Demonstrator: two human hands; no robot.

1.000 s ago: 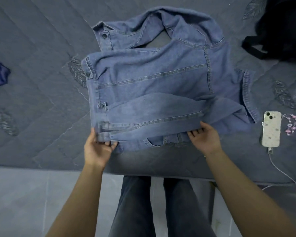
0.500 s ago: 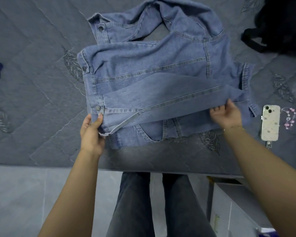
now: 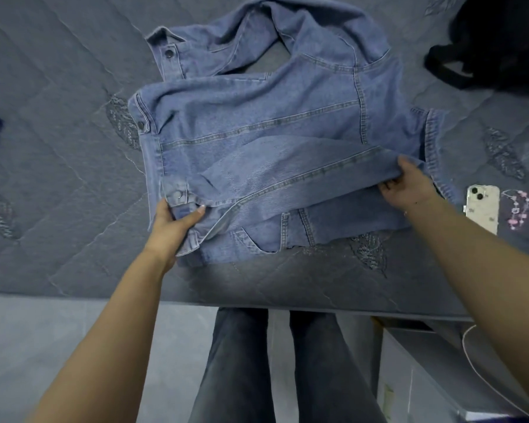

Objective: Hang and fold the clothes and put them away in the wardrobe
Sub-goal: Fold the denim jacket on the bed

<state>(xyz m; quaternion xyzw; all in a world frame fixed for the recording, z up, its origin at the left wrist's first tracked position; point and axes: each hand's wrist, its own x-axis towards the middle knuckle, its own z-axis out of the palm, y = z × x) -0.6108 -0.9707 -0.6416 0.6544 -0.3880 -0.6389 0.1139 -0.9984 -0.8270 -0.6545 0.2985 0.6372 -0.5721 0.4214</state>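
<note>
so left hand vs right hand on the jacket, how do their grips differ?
The left hand grips the buttoned cuff end of the sleeve, thumb curled over the top; the right hand pinches the sleeve's fold near the shoulder end, fingers tucked under the cloth. The left hand sits nearer the bed's edge, the right hand farther in, by the phone. Both hold the same sleeve of the denim jacket.

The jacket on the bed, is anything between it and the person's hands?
Nothing visible. Both hands already grip the denim jacket: the left hand pinches the cuff by a snap button, and the right hand holds the folded sleeve's other end. The phone lies apart, to the right.
</note>
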